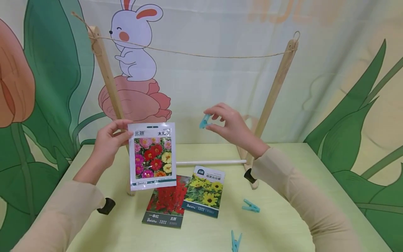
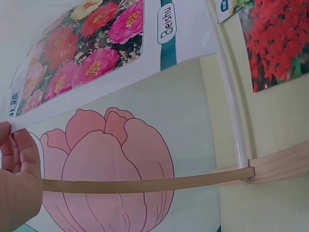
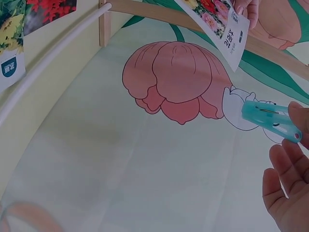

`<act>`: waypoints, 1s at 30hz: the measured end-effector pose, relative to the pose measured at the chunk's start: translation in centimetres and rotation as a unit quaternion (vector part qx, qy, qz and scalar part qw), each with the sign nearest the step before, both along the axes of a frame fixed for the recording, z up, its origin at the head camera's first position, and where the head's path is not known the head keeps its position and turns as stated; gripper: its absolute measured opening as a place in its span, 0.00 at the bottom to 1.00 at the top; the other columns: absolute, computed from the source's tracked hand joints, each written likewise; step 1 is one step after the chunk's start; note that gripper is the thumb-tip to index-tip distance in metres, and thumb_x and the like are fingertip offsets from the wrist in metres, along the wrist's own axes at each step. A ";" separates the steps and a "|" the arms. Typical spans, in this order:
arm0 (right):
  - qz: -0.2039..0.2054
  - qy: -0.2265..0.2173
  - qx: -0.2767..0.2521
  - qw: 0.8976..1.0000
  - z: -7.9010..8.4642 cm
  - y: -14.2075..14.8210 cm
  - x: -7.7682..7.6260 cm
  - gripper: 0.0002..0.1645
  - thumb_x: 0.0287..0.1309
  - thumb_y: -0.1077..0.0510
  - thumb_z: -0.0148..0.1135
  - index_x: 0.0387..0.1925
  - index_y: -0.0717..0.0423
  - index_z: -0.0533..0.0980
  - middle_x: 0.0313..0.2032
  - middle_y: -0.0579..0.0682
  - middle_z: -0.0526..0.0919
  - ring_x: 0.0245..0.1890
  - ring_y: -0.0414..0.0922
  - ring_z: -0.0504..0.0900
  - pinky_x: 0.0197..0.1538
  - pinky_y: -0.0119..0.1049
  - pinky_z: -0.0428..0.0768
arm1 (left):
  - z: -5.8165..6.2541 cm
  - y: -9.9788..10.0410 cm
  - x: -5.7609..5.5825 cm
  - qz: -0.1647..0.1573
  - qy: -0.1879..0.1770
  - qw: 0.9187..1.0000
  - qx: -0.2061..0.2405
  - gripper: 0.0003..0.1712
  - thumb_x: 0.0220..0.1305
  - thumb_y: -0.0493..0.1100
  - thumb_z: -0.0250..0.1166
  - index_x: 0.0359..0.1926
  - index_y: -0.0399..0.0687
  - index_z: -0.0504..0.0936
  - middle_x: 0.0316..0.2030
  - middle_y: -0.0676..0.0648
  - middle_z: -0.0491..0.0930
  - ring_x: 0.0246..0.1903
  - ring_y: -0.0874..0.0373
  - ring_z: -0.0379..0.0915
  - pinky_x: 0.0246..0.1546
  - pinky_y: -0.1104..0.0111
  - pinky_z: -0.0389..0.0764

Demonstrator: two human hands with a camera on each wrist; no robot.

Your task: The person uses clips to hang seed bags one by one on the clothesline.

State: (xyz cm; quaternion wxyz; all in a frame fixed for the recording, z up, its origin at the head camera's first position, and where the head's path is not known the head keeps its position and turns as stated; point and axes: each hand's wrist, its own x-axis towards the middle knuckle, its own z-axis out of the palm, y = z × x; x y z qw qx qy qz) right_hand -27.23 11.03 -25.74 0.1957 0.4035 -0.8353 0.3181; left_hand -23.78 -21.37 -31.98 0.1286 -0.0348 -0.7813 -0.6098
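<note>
The left hand [image 1: 105,145] pinches a seed packet [image 1: 153,157] by its upper left corner, picture side facing the head camera; the right hand [image 1: 231,124] pinches a blue clothespin [image 1: 205,121] between thumb and fingers, well apart from the packet. Both are below a string [image 1: 195,55] tied between two wooden posts [image 1: 277,84]. On the table [image 1: 277,231], a red-flower packet [image 1: 163,203] lies beside a yellow-flower packet [image 1: 204,192], with two more clothespins [image 1: 251,206] nearby, apart from each other.
</note>
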 end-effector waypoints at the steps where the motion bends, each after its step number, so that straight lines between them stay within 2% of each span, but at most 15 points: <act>1: -0.001 0.002 0.000 1.000 0.1 0.0 0.0 0.21 0.45 0.62 0.65 0.45 0.59 0.74 0.39 0.52 0.76 0.36 0.45 0.75 0.36 0.34 0.73 | 0.1 -0.1 -0.1 -0.001 0.001 1.000 0.001 0.16 0.61 0.41 0.55 0.51 0.48 0.72 0.38 0.55 0.66 0.40 0.61 0.70 0.36 0.79 0.77; 9: -0.009 0.004 -0.006 1.000 0.8 -0.1 -0.1 0.21 0.45 0.62 0.65 0.45 0.59 0.75 0.40 0.51 0.77 0.37 0.44 0.73 0.37 0.34 0.71 | 0.9 0.1 -0.2 0.005 0.000 1.000 0.013 0.19 0.60 0.42 0.55 0.52 0.43 0.71 0.39 0.53 0.66 0.40 0.59 0.70 0.36 0.78 0.77; 17: -0.020 0.004 -0.011 1.000 1.4 -0.2 0.1 0.21 0.45 0.61 0.65 0.45 0.58 0.75 0.40 0.51 0.77 0.38 0.44 0.71 0.38 0.34 0.69 | 1.7 0.3 -0.1 0.009 0.010 1.000 0.016 0.17 0.59 0.43 0.56 0.50 0.47 0.73 0.41 0.53 0.67 0.40 0.58 0.71 0.36 0.78 0.77; 23: -0.023 0.004 -0.016 1.000 2.0 -0.4 0.0 0.21 0.45 0.61 0.66 0.45 0.59 0.75 0.40 0.51 0.77 0.38 0.44 0.71 0.38 0.34 0.69 | 2.1 0.3 -0.2 0.008 0.017 1.000 0.018 0.18 0.59 0.42 0.57 0.51 0.44 0.72 0.40 0.53 0.66 0.41 0.57 0.70 0.36 0.78 0.77; 30: -0.023 0.004 -0.018 1.000 2.6 -0.6 0.0 0.21 0.45 0.61 0.66 0.45 0.59 0.75 0.40 0.51 0.77 0.38 0.44 0.70 0.38 0.34 0.70 | 2.6 0.4 -0.3 0.009 0.023 0.999 0.022 0.17 0.59 0.43 0.57 0.50 0.45 0.73 0.40 0.53 0.67 0.42 0.56 0.69 0.36 0.78 0.77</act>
